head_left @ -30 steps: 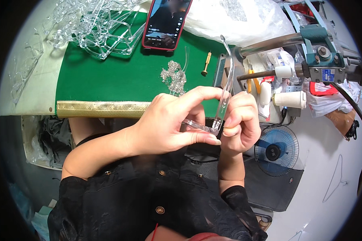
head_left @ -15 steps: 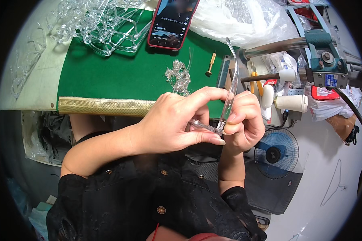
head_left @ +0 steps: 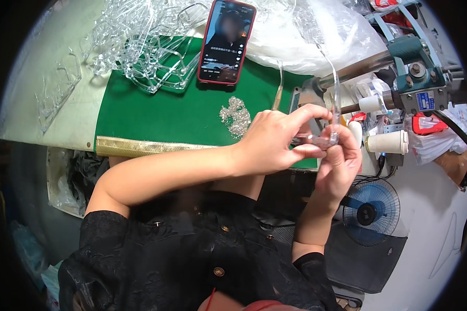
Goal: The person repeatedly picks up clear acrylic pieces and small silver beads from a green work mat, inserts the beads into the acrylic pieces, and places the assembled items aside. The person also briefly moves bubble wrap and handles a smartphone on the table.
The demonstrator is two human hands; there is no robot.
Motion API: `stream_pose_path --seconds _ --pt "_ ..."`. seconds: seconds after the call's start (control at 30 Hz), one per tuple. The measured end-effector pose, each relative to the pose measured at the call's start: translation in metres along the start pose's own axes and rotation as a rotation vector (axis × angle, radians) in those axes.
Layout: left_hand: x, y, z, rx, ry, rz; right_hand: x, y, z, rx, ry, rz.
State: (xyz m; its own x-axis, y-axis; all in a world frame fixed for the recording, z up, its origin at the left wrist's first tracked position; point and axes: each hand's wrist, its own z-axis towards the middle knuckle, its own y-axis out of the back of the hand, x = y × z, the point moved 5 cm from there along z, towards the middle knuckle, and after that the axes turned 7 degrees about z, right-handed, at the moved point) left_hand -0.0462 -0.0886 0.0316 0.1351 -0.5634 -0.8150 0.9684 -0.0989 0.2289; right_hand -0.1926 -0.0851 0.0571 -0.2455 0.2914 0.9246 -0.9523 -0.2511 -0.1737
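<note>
Both hands hold a pair of clear plastic eyeglasses (head_left: 337, 93) above the right front of the green mat. One temple points up and away from me; the curved tip of the other shows beyond my left hand. My left hand (head_left: 267, 139) pinches the front part between thumb and fingers. With its fingertips closed at the hinge corner, my right hand (head_left: 340, 163) steadies the frame. Fingers and blur hide the hinge itself. A heap of tiny silvery parts (head_left: 237, 119) lies left of the hands, and a brass-coloured screwdriver (head_left: 277, 99) is just beyond them.
Clear eyeglass frames (head_left: 155, 62) are piled at the far left, near a red-cased phone (head_left: 224, 46). A large plastic bag (head_left: 296, 39) lies behind. On the right stand a teal metal bench press (head_left: 417, 65), a white cup (head_left: 388, 142) and a blue fan (head_left: 371, 210).
My hands have moved right and farther away with the eyeglasses, closer to the press. The whole view has shifted slightly.
</note>
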Motion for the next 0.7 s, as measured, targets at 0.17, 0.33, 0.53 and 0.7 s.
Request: stream_pose_path --seconds 0.17,0.33,0.53,0.7 --pt "0.018 -0.038 0.024 0.021 -0.088 -0.209 0.014 0.04 0.023 -0.108 0.025 -0.037" --pt "0.014 -0.055 0.056 -0.01 -0.01 -0.192 0.024 0.069 0.049 -0.166 0.069 -0.079" --pt "0.015 -0.075 0.079 -0.012 0.047 -0.267 0.026 0.096 0.064 -0.229 0.129 -0.163" --pt "0.021 -0.082 0.085 -0.036 0.054 -0.269 0.019 0.106 0.067 -0.246 0.118 -0.117"
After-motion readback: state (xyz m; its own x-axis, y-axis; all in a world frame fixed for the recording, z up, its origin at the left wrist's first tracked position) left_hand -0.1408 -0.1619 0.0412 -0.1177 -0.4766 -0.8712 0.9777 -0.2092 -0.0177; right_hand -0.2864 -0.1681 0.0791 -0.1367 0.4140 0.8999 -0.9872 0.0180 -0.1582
